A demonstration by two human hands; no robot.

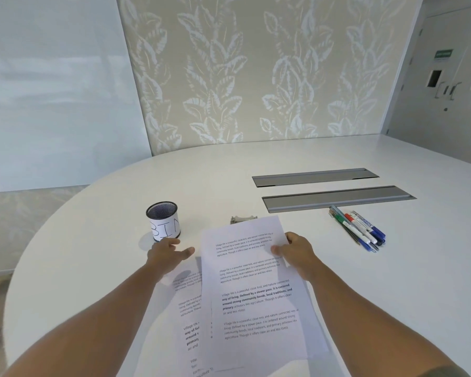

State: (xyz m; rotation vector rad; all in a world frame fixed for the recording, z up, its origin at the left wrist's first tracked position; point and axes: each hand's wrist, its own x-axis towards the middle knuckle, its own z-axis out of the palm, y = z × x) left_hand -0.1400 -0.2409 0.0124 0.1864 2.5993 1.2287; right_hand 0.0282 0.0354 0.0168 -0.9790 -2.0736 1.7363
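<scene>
My right hand (297, 253) pinches the right edge of a printed sheet (252, 289) and holds it lifted and tilted above the white table (93, 268). A second printed sheet (186, 322) lies flat beneath it, partly covered. My left hand (166, 253) hovers with spread, relaxed fingers just left of the lifted sheet and holds nothing. A black mesh cup (163, 220) with a white label reading "BIN" stands just beyond my left hand.
A metal clip (241, 219) peeks out behind the sheet's top edge. Several markers and pens (360, 227) lie in a bunch at the right. Two grey cable-port lids (335, 198) are set into the tabletop farther back. A patterned wall stands behind the table.
</scene>
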